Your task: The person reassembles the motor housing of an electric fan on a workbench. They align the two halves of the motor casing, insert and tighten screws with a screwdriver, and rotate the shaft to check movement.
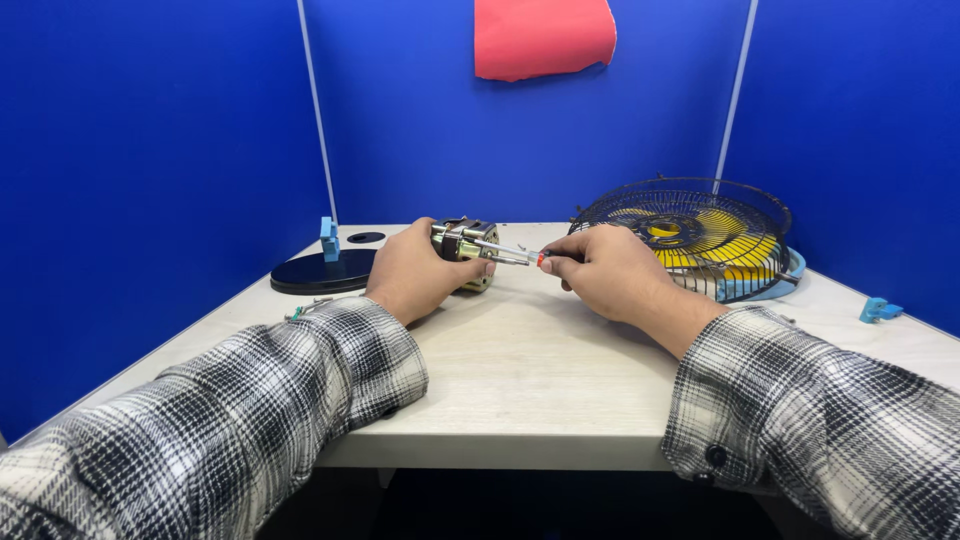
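My left hand grips a small metal fan motor resting on the pale table. My right hand holds a screwdriver with a red and black handle. Its metal shaft points left and its tip meets the motor's side. Both forearms wear black and white checked sleeves.
A black wire fan guard with yellow blades inside lies at the back right on a light blue ring. A round dark base with a blue bracket stands at the back left. A small blue part lies far right. Blue partition walls surround the table.
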